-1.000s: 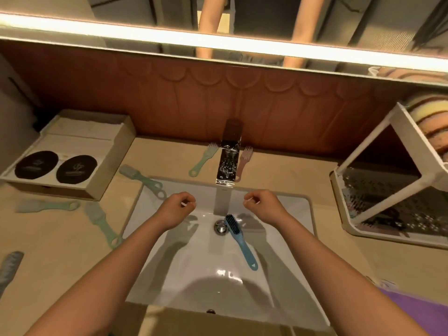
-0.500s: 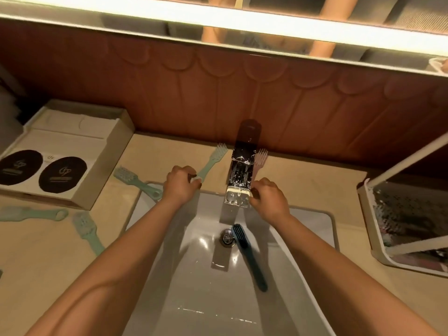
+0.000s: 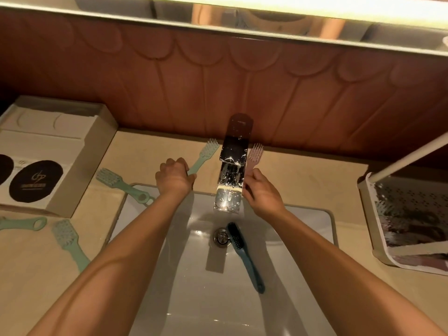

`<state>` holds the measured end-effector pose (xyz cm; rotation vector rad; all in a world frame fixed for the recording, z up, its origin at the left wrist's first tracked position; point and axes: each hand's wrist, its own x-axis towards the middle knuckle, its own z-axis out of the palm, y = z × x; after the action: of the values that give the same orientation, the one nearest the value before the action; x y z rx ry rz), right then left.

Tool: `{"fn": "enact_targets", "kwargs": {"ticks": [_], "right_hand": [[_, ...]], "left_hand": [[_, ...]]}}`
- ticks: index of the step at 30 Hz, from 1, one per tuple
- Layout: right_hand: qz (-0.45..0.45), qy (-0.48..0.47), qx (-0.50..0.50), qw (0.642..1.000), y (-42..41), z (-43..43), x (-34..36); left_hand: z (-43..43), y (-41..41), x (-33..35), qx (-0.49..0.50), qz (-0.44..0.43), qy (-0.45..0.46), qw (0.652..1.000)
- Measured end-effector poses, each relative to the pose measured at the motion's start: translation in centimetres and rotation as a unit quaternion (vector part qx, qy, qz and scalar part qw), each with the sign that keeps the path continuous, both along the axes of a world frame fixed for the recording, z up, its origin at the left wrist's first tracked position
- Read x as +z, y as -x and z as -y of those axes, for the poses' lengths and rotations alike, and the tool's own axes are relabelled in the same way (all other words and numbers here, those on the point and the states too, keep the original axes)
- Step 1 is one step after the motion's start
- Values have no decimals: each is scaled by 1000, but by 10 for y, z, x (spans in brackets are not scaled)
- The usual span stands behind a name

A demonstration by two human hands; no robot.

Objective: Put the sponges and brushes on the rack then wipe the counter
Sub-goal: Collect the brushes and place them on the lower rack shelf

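Head view: black oval labels (image 3: 36, 181) on the beige cardboard box (image 3: 80, 156) carry a pale emblem; their lettering is illegible. Left hand (image 3: 173, 178) is clenched round the handle of a mint-green plastic brush (image 3: 206, 154) lying on the beige counter (image 3: 303, 185). Right hand (image 3: 263, 192) pinches the handle of a pink plastic brush (image 3: 255, 154) beside the wet chrome faucet (image 3: 232, 166). A dark blue brush (image 3: 244, 253) lies in the white basin (image 3: 194, 299).

Counter (image 3: 303, 180) bears a box (image 3: 80, 166) at left and a rack (image 3: 363, 202) at right. 4 green brushes (image 3: 204, 156) (image 3: 121, 185) (image 3: 21, 223) (image 3: 69, 243) lie on it, and 1 pink brush (image 3: 254, 154) just beside the faucet (image 3: 234, 151).
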<state>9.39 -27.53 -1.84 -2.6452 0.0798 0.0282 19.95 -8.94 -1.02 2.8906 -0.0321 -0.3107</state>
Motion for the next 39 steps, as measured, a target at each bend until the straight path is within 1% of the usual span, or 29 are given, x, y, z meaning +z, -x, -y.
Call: {"fn": "enact_targets", "kwargs": {"ticks": [3, 7, 9, 11, 14, 17, 19, 21, 23, 25, 27, 29, 30, 33, 35, 37, 39], "right_hand": [[45, -50, 6, 998, 6, 1, 4], [94, -104, -26, 990, 17, 6, 11], [100, -119, -60, 986, 22, 9, 13], [112, -138, -90, 980, 28, 10, 17], [148, -192, -136, 961, 39, 8, 25], [166, -254, -186, 935, 54, 3, 34], [174, -294, -215, 915, 69, -2, 43], [183, -340, -253, 887, 82, -6, 50], [201, -391, -303, 845, 101, -10, 58], [198, -431, -336, 814, 119, -13, 62], [179, -454, -346, 801, 139, -16, 63], [159, -465, -344, 800, 161, -20, 65], [148, -464, -340, 804, 172, -22, 65], [90, -467, -321, 819, 201, -26, 64], [43, -471, -319, 822, 218, -27, 62], [24, -469, -332, 818, 233, -28, 60], [16, -457, -342, 821, 244, -28, 60]], "left_hand": [[0, -2, 2, 7, -22, -3, 1000], [-2, 2, 8, 36, -43, 40, 998], [-5, 7, 9, 55, -60, 102, 991], [-9, 13, 12, 80, -62, 219, 971], [-17, 27, 24, 122, -78, 362, 921], [-26, 49, 37, 151, -147, 463, 861], [-33, 68, 47, 176, -199, 531, 805], [-39, 84, 54, 201, -239, 592, 743], [-46, 105, 61, 220, -258, 634, 695], [-54, 125, 65, 228, -272, 658, 664], [-61, 145, 68, 236, -292, 680, 630], [-64, 167, 71, 246, -308, 695, 601], [-66, 178, 72, 247, -315, 696, 596], [-68, 205, 74, 240, -331, 676, 612], [-67, 222, 74, 226, -355, 665, 617], [-65, 236, 71, 218, -384, 654, 615], [-62, 246, 67, 217, -409, 648, 605]]}}
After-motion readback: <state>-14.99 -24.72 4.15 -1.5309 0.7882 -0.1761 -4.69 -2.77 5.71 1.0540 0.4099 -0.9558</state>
